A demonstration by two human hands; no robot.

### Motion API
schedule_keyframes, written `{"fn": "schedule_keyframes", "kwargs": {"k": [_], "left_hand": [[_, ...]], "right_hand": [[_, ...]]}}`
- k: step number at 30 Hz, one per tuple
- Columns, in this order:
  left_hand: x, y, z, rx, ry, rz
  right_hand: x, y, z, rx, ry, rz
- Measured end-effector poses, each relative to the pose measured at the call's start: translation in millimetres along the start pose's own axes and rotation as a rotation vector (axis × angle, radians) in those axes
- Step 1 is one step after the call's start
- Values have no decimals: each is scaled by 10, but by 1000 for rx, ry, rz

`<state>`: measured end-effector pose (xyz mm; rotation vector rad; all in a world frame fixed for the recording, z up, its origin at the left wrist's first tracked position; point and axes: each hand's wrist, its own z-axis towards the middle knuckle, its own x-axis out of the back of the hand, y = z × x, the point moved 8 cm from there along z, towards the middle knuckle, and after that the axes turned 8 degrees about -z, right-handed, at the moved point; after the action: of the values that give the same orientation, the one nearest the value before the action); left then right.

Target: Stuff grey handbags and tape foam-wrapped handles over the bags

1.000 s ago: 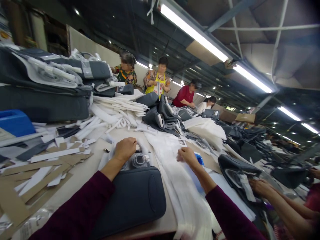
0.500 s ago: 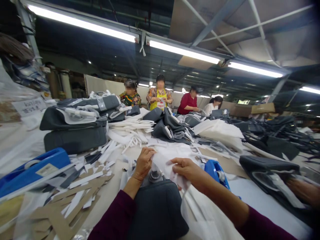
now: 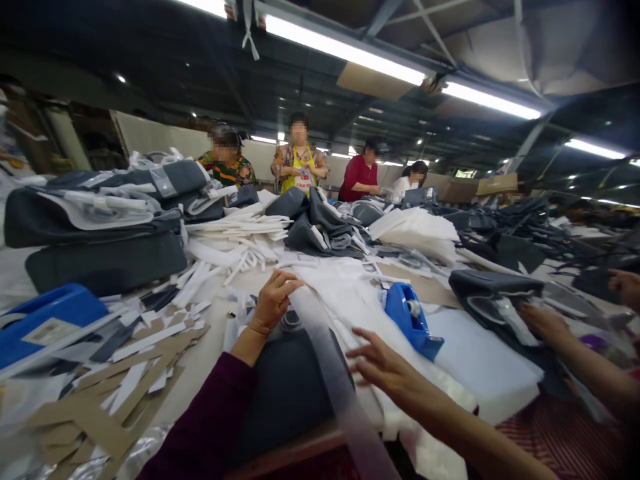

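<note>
My left hand (image 3: 274,301) pinches the upper end of a long strip of thin white foam sheet (image 3: 325,367). The strip hangs down toward me across a dark grey bag (image 3: 283,393), which lies on the table in front of me. Just right of the strip, my right hand (image 3: 375,360) is open with its fingers spread, and I see nothing in it. Beyond the bag lie more sheets of white foam (image 3: 335,287). Clear wrapping covers something round at the bag's far end (image 3: 291,321), partly behind my left hand.
A blue tape dispenser (image 3: 407,317) stands at right, another blue dispenser (image 3: 55,320) at left. Cardboard strips (image 3: 120,393) litter the left side. Grey bags (image 3: 105,260) are stacked behind. At right, a co-worker's hand (image 3: 545,323) touches a grey bag (image 3: 495,290). Several people work across the table.
Both hands were holding the white foam; now only my left hand does, and the strip hangs full length. My right hand has opened and moved down. The view has turned right.
</note>
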<state>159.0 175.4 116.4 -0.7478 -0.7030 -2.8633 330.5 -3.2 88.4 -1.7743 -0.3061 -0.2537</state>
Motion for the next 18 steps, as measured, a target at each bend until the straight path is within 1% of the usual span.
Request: {"fn": "schedule_keyframes", "kwargs": {"k": [2,3,4,5,6,8,9,10,12,14,16,18], "left_hand": [[35,-5,0,15,16,-9],[53,-16,-1,32,23,-7],[76,-36,-4,59,35,1],[104,-65,-8,96,56,12],[139,-103,-15,143,84,27],[210,-224,-45,289,141,95],[234,-307,-70,388,151,153],[244,-395,-101,488,143,213],[210,-558,-165,652,75,305],[106,-679,-210,735,-36,326],[-24,-756,-245,774,-153,326],[-132,-797,-279,803,-247,347]], "right_hand": [[-29,-280,465,216,157,-16],[-83,-380,665,288,189,-22],[-170,-455,831,342,177,-9],[-282,-506,952,379,129,14],[-402,-535,1024,401,63,51],[-571,-526,1034,389,-37,152],[-590,-492,995,358,-47,210],[-565,-443,944,313,-38,275],[-417,-314,838,196,-18,421],[-134,-183,754,99,26,553],[304,-65,683,63,155,613],[819,4,583,101,341,577]]}}
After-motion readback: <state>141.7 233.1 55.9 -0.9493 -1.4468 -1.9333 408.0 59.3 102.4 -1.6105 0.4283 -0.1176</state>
